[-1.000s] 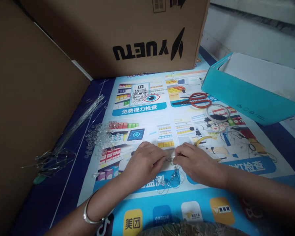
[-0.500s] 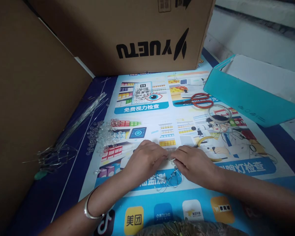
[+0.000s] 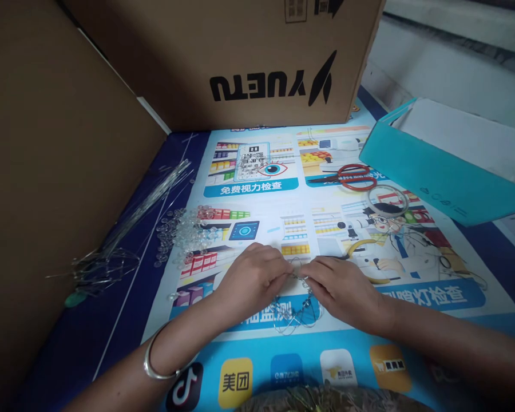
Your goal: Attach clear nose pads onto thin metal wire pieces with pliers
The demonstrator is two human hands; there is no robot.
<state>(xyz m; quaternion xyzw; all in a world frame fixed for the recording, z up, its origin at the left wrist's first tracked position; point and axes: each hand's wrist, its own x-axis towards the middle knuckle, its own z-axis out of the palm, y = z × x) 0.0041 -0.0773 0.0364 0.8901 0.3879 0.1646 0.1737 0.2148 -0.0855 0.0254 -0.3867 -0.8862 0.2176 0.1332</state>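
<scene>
Between my two hands is a wire piece strung with clear beads (image 3: 298, 315), its thin loops spreading over the printed mat below my fingers. My left hand (image 3: 257, 273) pinches the wire from the left side, thumb and fingertips together. From the right, my right hand (image 3: 337, 286) pinches the same wire close by, its fingers curled. Only a small gap separates the fingertips. The exact wire ends under the fingers are hidden. To the left lies a heap of clear beads (image 3: 182, 234).
A bundle of thin wires (image 3: 150, 197) lies at the left beside a large cardboard box (image 3: 171, 51). Red-handled scissors (image 3: 354, 177) and a roll of clear tape or wire (image 3: 387, 200) lie at the back right, before a teal box (image 3: 438, 166). Small pieces (image 3: 251, 163) sit farther back.
The whole view has shifted slightly to the right. Both hands keep their pinch, and the beaded wire hangs a little more spread out below them.
</scene>
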